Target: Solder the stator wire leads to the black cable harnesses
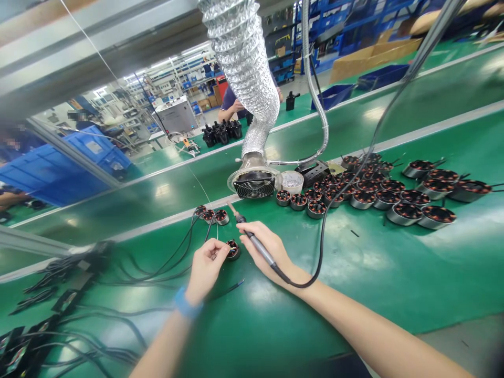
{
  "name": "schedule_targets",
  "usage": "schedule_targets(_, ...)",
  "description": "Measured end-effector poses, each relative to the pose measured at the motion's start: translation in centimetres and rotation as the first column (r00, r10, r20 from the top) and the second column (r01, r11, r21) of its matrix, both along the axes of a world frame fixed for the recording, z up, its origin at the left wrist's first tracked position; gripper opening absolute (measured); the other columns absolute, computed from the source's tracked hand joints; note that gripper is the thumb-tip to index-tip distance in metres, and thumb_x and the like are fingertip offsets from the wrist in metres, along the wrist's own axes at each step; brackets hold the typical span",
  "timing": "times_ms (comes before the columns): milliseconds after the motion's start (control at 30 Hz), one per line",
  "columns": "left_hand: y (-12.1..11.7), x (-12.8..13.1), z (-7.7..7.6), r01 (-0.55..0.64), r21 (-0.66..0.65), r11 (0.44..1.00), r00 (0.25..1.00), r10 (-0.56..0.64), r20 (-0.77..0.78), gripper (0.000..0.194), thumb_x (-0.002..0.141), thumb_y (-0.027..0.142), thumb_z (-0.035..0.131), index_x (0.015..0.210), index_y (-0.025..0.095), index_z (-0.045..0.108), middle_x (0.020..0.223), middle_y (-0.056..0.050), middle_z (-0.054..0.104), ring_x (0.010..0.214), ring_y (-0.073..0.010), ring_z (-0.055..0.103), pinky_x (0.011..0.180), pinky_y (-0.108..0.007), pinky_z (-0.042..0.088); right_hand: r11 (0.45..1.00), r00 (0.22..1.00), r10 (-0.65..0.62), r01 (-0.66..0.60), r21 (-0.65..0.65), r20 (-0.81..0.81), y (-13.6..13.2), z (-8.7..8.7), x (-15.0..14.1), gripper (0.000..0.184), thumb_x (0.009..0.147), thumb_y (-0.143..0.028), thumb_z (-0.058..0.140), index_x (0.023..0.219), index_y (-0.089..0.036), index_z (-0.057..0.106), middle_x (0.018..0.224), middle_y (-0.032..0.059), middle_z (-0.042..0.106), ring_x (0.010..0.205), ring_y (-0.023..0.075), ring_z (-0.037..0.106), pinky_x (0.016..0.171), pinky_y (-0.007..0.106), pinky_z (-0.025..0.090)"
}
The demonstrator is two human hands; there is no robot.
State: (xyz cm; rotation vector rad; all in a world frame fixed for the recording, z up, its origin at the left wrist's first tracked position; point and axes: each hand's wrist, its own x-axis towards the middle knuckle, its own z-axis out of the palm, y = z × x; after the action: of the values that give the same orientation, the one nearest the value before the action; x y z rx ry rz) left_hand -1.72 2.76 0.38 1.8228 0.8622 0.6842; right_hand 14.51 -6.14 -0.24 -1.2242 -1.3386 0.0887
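My right hand [270,247] is closed around a soldering iron [262,248], its tip aimed up and left, apart from the parts. My left hand [207,266] pinches thin coloured wires [231,249] at the near side of a round motor stator [235,253] with copper windings. That stator lies on the green bench, just right of my left fingertips. A thin strand of solder wire [205,190] hangs down behind the left hand. Close below, a black cable end [236,286] with a blue tip lies on the bench.
Several wired stators [221,217] sit behind my left hand. A fume extractor [254,184] hangs ahead, beside a white round tub [292,181]. Many motor parts [364,197] crowd the right. Black cables [98,315] spread across the left. A co-worker's hand [237,106] shows beyond the bench.
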Motion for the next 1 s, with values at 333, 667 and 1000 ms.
schedule_targets(333,0.2,0.0,-0.3,0.005,-0.013,1.000,1.000,-0.005,0.000,0.026,0.085,0.039,0.067,0.078,0.015,0.067,0.077,-0.004,0.066,0.074,-0.0156,0.059,0.070,-0.026,0.046,0.995,0.948,-0.032,0.060,0.081,-0.317,-1.3,0.8,0.2,0.023,0.093,-0.022,0.048,0.075,-0.019,0.062,0.054,-0.0040,0.054,0.043,0.0090,0.048,0.048,0.023,0.041)
schedule_targets(667,0.3,0.0,-0.5,-0.009,-0.015,1.000,1.000,0.009,0.007,0.024,0.085,0.039,0.067,0.078,0.015,0.066,0.075,-0.004,0.066,0.072,-0.0154,0.059,0.070,-0.026,0.046,0.997,0.958,-0.029,0.047,0.056,-0.285,-1.2,0.9,0.0,0.022,0.091,-0.020,0.049,0.074,-0.019,0.062,0.052,-0.0048,0.052,0.042,0.0089,0.046,0.049,0.023,0.041)
schedule_targets(1000,0.2,0.1,-0.5,-0.027,-0.007,1.000,1.000,0.027,0.014,0.025,0.084,0.039,0.068,0.077,0.015,0.066,0.074,-0.003,0.065,0.071,-0.0150,0.058,0.068,-0.025,0.045,0.998,0.920,-0.035,0.050,0.028,-0.390,-1.0,0.2,-0.1,0.025,0.095,-0.027,0.048,0.077,-0.019,0.064,0.048,-0.0056,0.048,0.039,0.0092,0.044,0.045,0.023,0.039)
